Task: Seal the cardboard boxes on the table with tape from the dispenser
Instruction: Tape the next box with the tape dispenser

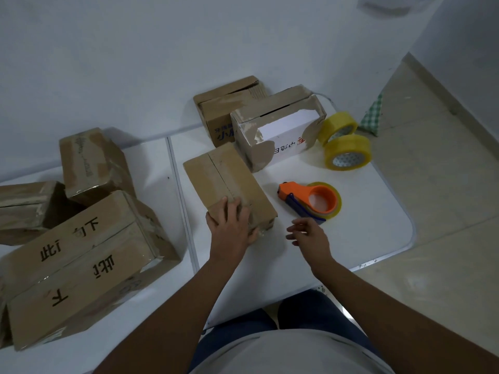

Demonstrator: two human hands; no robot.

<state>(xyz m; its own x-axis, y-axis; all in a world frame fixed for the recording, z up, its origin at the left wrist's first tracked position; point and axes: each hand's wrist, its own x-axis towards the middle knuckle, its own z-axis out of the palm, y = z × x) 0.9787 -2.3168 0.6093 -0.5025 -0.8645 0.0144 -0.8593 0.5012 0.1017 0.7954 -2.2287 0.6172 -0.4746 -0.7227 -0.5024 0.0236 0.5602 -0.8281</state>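
Note:
A small brown cardboard box (221, 179) lies in the middle of the white table (372, 211), flaps closed with a seam along its top. My left hand (232, 225) rests flat on the box's near end, fingers over the top and thumb at the near edge. My right hand (307, 233) hovers just to the right of the box, fingers spread and holding nothing. The orange tape dispenser (310, 198), loaded with a clear yellowish roll, lies on the table just beyond my right hand.
Two spare yellowish tape rolls (345, 152) stand at the back right. A white open box (278, 130) and a brown box (226, 109) sit behind. Several taped brown boxes (89, 255) are stacked at the left. The table's rounded corner is at the right; tiled floor lies beyond.

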